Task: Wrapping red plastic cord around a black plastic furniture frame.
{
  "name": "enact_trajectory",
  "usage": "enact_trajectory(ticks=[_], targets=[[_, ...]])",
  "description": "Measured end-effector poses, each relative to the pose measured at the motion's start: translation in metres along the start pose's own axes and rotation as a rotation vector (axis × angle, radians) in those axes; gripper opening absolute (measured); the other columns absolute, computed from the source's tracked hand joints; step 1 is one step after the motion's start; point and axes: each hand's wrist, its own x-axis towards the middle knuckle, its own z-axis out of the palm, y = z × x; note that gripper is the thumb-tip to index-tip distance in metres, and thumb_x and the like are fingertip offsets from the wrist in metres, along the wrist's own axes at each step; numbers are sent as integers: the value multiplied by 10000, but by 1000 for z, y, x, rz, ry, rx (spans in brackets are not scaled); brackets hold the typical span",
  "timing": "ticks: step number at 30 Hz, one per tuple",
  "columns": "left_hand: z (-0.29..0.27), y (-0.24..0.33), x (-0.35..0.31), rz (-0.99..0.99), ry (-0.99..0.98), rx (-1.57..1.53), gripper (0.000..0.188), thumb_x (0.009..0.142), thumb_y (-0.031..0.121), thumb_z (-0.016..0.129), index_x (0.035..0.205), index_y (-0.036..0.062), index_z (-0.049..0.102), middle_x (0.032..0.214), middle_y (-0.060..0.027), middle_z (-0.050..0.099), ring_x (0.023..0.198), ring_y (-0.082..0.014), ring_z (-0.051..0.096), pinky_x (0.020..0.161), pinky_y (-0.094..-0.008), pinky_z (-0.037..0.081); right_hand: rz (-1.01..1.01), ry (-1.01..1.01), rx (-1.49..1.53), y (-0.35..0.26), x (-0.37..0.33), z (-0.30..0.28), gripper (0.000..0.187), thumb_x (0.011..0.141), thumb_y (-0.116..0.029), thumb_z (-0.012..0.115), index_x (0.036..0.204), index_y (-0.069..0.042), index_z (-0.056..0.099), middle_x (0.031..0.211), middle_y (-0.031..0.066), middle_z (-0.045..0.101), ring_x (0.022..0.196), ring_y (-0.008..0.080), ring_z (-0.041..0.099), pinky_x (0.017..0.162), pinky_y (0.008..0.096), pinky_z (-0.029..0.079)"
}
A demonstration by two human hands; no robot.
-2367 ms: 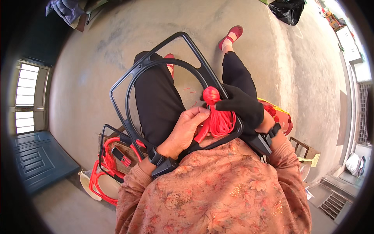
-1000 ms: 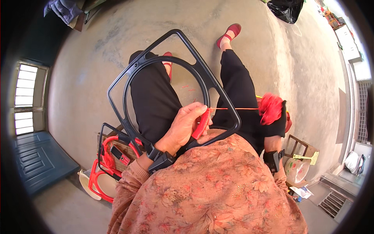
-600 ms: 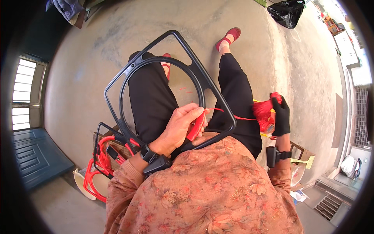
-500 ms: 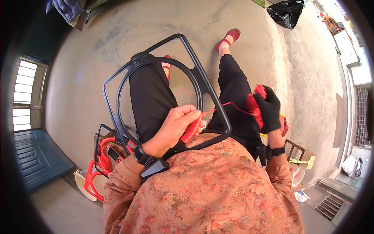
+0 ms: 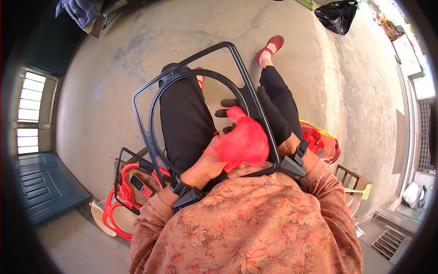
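A black frame (image 5: 242, 61) with a round ring inside a squarish outline rests over my lap, tilted. At the lower right of the ring, my bare left hand (image 5: 207, 160) is closed on a bundle of red cord (image 5: 246, 142), blurred by motion; the bundle hides most of its fingers. My right hand (image 5: 275, 114), in a black glove, is behind the frame's right bar. Its dark fingers show inside the ring, spread apart, close to the top of the bundle. Whether they touch the cord I cannot tell.
Left of my lap are a second black frame (image 5: 119, 171), a red frame (image 5: 109, 214) and a red-and-black phone (image 5: 140, 185). A red container with a yellow rim (image 5: 331, 141) stands at my right, red cord inside. A black plastic bag (image 5: 336, 17) lies on the far floor.
My right hand has swung in from the right to behind the frame, its fingers now showing inside the ring. The red bundle it carried is now at my left hand. The frame has shifted slightly right.
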Motion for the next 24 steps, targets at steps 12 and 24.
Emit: enact_trajectory(ticks=[12, 24], targets=[[-8, 9, 6, 55, -3, 178, 150, 939, 163, 540, 888, 26, 576, 757, -51, 621, 608, -112, 584, 593, -239, 489, 96, 460, -1408, 4, -46, 14, 382, 845, -202, 650, 1122, 48, 572, 1001, 43, 635, 888, 104, 580, 818, 239, 453], [-5, 15, 7, 24, 3, 148, 173, 934, 214, 542, 910, 43, 552, 737, -76, 613, 597, -134, 584, 564, -245, 503, -342, 651, 11, 13, -111, -64, 419, 932, -309, 542, 1204, 8, 508, 807, 11, 568, 699, 97, 545, 622, 239, 455]])
